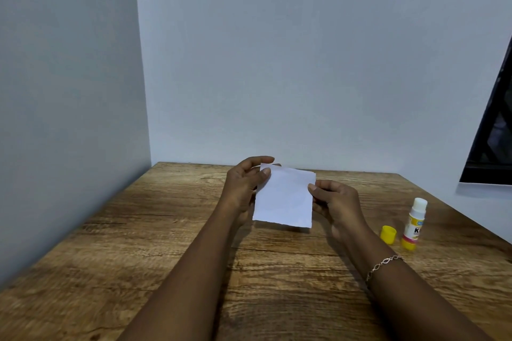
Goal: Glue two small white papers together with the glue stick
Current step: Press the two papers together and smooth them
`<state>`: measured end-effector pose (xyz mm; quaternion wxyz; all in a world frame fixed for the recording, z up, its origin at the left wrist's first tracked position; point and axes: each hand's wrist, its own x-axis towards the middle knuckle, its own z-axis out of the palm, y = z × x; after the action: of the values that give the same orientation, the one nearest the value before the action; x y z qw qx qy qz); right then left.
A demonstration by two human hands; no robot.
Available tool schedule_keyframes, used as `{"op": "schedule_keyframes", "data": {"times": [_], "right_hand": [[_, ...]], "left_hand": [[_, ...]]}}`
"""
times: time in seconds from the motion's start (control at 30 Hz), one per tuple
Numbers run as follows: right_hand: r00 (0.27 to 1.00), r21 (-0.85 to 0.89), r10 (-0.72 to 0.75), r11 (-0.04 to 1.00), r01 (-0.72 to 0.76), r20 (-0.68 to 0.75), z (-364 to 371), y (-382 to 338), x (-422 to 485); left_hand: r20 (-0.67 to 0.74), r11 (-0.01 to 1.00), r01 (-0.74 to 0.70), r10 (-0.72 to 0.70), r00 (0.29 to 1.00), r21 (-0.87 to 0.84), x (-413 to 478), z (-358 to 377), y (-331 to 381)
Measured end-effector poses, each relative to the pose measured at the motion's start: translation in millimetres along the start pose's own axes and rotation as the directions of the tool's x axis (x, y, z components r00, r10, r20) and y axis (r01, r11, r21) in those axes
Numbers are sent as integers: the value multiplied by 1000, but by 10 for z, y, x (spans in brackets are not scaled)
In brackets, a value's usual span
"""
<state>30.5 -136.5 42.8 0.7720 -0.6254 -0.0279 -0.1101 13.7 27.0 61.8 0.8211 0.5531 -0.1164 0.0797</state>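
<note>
A small white paper (284,198) is held up just above the wooden table (138,243), near its far edge. My left hand (243,183) pinches the paper's upper left corner between thumb and fingers. My right hand (336,202) grips its right edge with the thumb on the front. I see one white surface; whether a second sheet lies behind it I cannot tell. The glue stick (414,223) stands upright and uncapped at the right, white tip showing, with its yellow cap (388,234) lying just to its left.
Pale walls close the table on the left and at the back. A dark window frame (493,133) sits at the right edge. A thin bracelet (383,266) circles my right wrist.
</note>
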Motion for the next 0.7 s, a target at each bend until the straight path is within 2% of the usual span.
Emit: {"op": "schedule_keyframes", "data": {"times": [0.33, 0.7], "right_hand": [[997, -59, -69, 996, 71, 25, 10, 4, 0], [947, -103, -317, 942, 320, 51, 22, -45, 10]], "left_hand": [[-91, 999, 2, 2, 996, 39, 48, -13, -27], [-113, 1000, -21, 23, 993, 19, 63, 14, -22]]}}
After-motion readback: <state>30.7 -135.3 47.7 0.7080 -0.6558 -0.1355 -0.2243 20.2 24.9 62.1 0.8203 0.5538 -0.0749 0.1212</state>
